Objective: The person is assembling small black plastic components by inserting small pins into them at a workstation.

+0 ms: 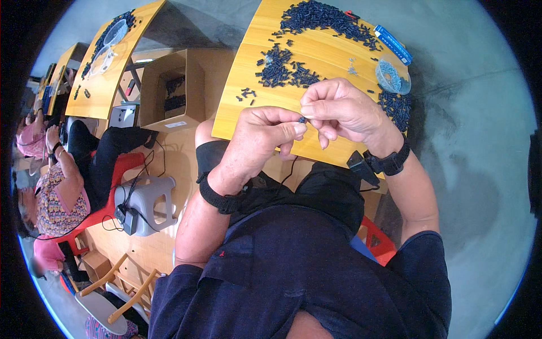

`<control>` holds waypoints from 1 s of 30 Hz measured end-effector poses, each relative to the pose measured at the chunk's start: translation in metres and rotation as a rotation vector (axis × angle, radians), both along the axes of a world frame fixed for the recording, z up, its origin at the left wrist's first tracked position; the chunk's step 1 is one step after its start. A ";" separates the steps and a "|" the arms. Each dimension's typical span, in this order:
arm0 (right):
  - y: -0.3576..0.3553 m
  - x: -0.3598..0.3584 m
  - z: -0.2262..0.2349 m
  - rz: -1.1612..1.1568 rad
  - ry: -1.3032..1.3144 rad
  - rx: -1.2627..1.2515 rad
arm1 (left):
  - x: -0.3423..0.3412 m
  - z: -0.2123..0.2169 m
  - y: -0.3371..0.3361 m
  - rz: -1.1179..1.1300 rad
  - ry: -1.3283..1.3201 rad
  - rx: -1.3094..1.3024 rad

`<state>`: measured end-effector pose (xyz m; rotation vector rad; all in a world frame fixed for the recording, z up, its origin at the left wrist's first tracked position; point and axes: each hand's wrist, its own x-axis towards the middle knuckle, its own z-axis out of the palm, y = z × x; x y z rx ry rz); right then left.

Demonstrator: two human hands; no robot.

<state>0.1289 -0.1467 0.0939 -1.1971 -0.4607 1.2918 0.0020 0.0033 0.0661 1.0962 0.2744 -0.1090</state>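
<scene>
A small black cylindrical piece (302, 120) sits between the thumb and forefinger of my left hand (257, 138), above the near edge of the yellow wooden table (243, 116). Right beside it, my right hand (347, 110) is closed in a pinch, its fingertips meeting the piece; whatever is between them is hidden. Beyond my hands lies a loose pile of similar black pieces (275, 70). A clear plastic bowl (402, 86) with small light-blue parts stands to the right. Some tiny pale metal-looking parts (352, 70) lie left of the bowl.
A larger heap of black pieces (313, 16) covers the table's far end, with a blue box (393, 44) at the right edge. More black pieces (395, 110) lie below the bowl. An open cardboard box (192, 96) stands left; farther left, people sit at other tables near a grey stool (148, 198).
</scene>
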 end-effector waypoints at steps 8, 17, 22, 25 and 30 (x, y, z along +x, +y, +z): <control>0.004 -0.013 0.000 -0.162 0.032 -0.125 | 0.000 -0.006 -0.002 0.027 0.003 0.196; 0.005 -0.021 -0.002 -0.220 -0.019 -0.152 | -0.001 -0.005 -0.004 0.039 0.029 0.290; 0.002 -0.020 -0.001 -0.193 0.077 -0.124 | -0.003 -0.004 -0.003 0.028 0.022 0.160; 0.002 -0.018 0.002 -0.183 0.102 -0.116 | -0.002 -0.004 -0.002 0.026 0.016 0.142; -0.002 -0.016 0.000 -0.155 0.180 -0.103 | 0.000 -0.003 -0.003 0.074 -0.048 0.072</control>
